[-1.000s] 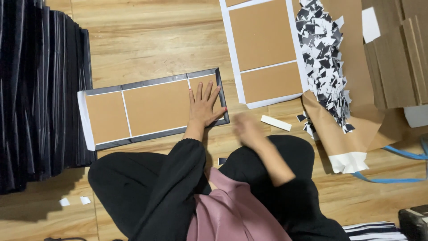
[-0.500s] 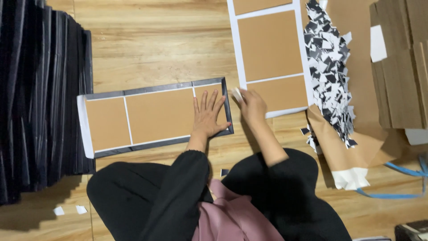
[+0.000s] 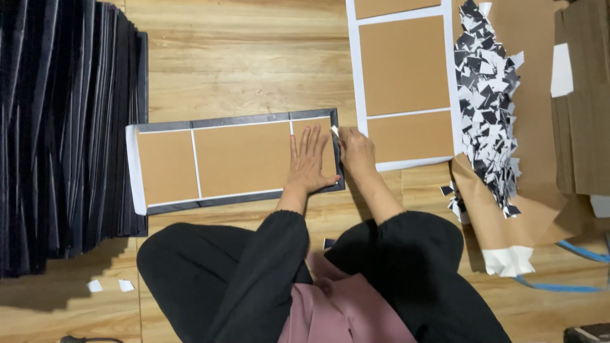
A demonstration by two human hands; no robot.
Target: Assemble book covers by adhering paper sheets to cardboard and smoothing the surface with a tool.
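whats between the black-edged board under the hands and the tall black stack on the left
Nothing: in the head view the board's white left flap reaches right to the stack.

The scene is seen from a single head-worn camera, aimed steeply down at the wooden floor (image 3: 254, 57) from close above. The wearer's lap fills the lower edge; no second view is given.

brown board panels (image 3: 241, 159) edged dark grey, white gaps; black-and-white scrap pile (image 3: 486, 114), possibly paper; tan wood floor (image 3: 241, 57).
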